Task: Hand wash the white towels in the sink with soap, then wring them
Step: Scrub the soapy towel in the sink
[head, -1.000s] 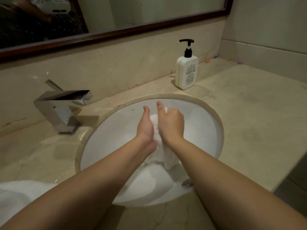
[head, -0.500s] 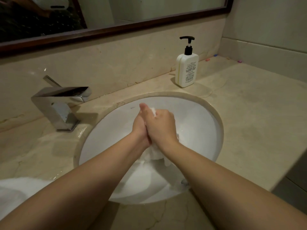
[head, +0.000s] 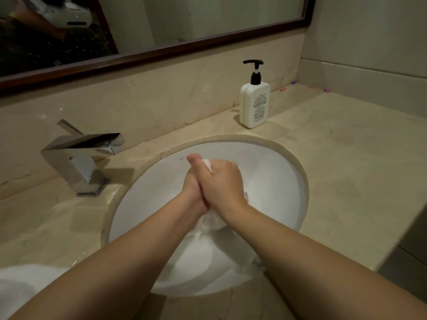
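The two hands are pressed together over the middle of the sink [head: 277,172], clamped on a white towel [head: 209,221] between them. The right hand [head: 219,183] lies on top, fingers curled over the cloth, and the left hand [head: 193,183] sits just under and beside it, its thumb pointing up at the far end. A small tuft of the towel shows between the thumbs, and a bunched, wet part hangs below the wrists down toward the basin, where more white cloth lies spread on the bottom. Both bare forearms reach in from the near edge.

The sink is a round white bowl set under a beige marble table [head: 346,181]. A square chrome faucet [head: 80,158] stands on the table to the left of the bowl, its spout pointing right. A white soap bottle [head: 254,105] with a black pump stands upright behind the bowl, near the back wall. Another white towel [head: 25,287] lies on the table at the near left corner, partly out of frame. A dark-framed mirror [head: 161,24] hangs above the backsplash.
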`<state>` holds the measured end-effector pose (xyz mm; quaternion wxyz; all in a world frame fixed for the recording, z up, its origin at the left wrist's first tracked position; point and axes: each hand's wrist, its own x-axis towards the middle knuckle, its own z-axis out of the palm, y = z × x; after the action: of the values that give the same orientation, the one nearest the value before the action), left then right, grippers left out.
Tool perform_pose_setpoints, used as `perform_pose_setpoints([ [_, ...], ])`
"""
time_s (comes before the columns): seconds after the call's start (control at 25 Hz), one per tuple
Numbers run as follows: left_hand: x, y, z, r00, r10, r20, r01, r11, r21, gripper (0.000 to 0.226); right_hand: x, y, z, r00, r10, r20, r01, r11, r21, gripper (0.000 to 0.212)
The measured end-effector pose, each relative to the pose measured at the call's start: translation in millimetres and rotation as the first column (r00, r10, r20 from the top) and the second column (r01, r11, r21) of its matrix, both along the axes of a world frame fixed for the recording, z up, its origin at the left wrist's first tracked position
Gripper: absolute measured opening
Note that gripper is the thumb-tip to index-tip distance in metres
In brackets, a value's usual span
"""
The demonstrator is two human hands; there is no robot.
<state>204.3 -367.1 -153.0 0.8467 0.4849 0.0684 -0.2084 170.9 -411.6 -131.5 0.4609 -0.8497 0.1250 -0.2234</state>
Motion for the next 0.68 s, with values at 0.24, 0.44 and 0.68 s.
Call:
perform_pose_setpoints([
  [0.24,11,2,-7,0.994,-0.100,-0.044,0.104,0.989,0.109,0.071,11,-17,-6,0.985,-0.155,-0.078,0.167,0.968,0.187,0.066],
  [0.44,17,4,-15,0.998,-0.049,-0.038,0.055,0.986,0.155,0.073,14,-15,-5,0.982,-0.165,-0.096,0.183,0.953,0.240,0.066],
  [0.68,17,7,-10,0.998,-0.063,-0.030,0.068,0.984,0.165,0.064,8,-7,-7,0.993,-0.088,-0.076,0.106,0.949,0.296,0.060],
])
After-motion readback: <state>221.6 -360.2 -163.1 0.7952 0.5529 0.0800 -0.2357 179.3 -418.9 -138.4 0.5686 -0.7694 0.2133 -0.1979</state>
